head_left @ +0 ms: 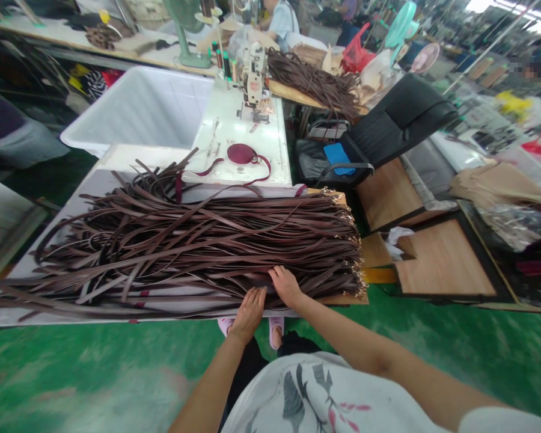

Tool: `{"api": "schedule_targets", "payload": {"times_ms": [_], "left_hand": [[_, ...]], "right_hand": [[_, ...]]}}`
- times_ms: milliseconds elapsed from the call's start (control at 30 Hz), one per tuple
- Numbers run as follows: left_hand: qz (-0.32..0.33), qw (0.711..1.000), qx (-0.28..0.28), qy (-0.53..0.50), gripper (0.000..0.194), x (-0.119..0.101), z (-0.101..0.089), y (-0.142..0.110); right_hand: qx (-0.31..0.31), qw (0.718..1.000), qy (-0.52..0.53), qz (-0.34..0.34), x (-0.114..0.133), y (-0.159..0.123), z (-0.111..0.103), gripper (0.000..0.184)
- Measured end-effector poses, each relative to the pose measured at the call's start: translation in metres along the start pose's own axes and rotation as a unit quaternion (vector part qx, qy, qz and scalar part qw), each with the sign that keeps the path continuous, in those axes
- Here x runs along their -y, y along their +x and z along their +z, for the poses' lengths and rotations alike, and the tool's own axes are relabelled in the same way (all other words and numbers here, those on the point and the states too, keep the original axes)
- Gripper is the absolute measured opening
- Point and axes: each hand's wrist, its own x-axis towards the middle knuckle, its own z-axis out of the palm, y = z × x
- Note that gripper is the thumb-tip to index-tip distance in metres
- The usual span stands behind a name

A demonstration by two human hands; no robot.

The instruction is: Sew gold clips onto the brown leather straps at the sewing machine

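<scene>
A thick layer of long dark brown straps [198, 231] covers the table in front of me, with small gold-coloured metal pieces [354, 240] at their right-hand ends. My left hand [249, 313] lies on the near edge of the pile, its fingers stretched out over the straps. Close beside it on the right, my right hand [286, 286] rests on the straps with its fingers extended and slightly apart. Both hands' fingertips touch the straps. The thumbs and undersides are hidden, and no single strap stands out in either hand.
Beyond the pile are a sewing machine [253, 75] and a round maroon piece [241, 154] with a strap. A white bin [139, 111] stands back left. Right of the machine is a black chair [388, 120] holding a blue pad [338, 157]. More straps [315, 78] lie behind.
</scene>
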Motion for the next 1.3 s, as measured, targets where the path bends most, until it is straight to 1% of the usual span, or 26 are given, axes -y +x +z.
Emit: {"api": "schedule_targets", "payload": {"times_ms": [100, 200, 300, 367, 500, 600, 700, 833, 900, 967, 1133, 1200, 1300], "left_hand": [[-0.004, 1.0, 0.0, -0.002, 0.037, 0.0, 0.002, 0.0], [-0.012, 1.0, -0.004, 0.0, 0.036, -0.001, 0.003, -0.001], [-0.017, 1.0, -0.01, 0.003, 0.037, -0.001, 0.004, -0.001], [-0.02, 1.0, -0.013, 0.004, 0.038, -0.001, 0.006, -0.001], [-0.024, 1.0, -0.012, 0.005, 0.037, 0.0, 0.008, -0.002], [-0.023, 1.0, -0.012, 0.004, 0.038, 0.0, 0.01, -0.003], [-0.024, 1.0, -0.014, 0.002, 0.039, 0.0, 0.01, -0.003], [-0.024, 1.0, -0.018, 0.0, 0.036, -0.001, 0.009, -0.003], [-0.024, 0.999, -0.02, 0.0, 0.037, -0.001, 0.007, -0.003], [-0.026, 0.999, -0.023, 0.0, 0.038, -0.002, 0.006, -0.003], [-0.026, 0.999, -0.022, -0.003, 0.038, -0.002, 0.004, -0.003], [-0.027, 0.999, -0.021, -0.003, 0.039, -0.001, 0.003, -0.004], [-0.025, 0.999, -0.023, -0.002, 0.042, -0.002, 0.003, -0.005]], "right_hand": [[0.001, 1.0, -0.001, -0.003, 0.002, -0.004, 0.006, 0.023], [0.007, 0.999, 0.006, -0.045, 0.0, -0.006, 0.005, 0.018], [0.009, 0.997, 0.015, -0.078, 0.0, -0.004, 0.003, 0.018], [0.005, 0.998, 0.018, -0.065, 0.003, -0.003, 0.004, 0.021], [-0.006, 1.0, 0.012, 0.006, 0.01, -0.003, 0.009, 0.025], [-0.005, 0.999, 0.01, 0.03, 0.012, -0.003, 0.009, 0.029], [0.002, 1.0, 0.012, 0.025, 0.01, -0.003, 0.006, 0.03], [0.018, 0.999, 0.024, -0.018, 0.007, -0.004, 0.0, 0.013], [0.023, 0.999, 0.029, -0.033, 0.005, -0.005, -0.001, 0.009], [0.027, 0.999, 0.034, -0.029, 0.004, -0.006, -0.001, 0.009], [0.027, 0.998, 0.052, 0.019, -0.002, -0.01, 0.004, 0.017], [0.029, 0.998, 0.061, 0.019, -0.004, -0.01, 0.005, 0.019], [0.034, 0.997, 0.066, 0.003, -0.005, -0.01, 0.004, 0.021]]}}
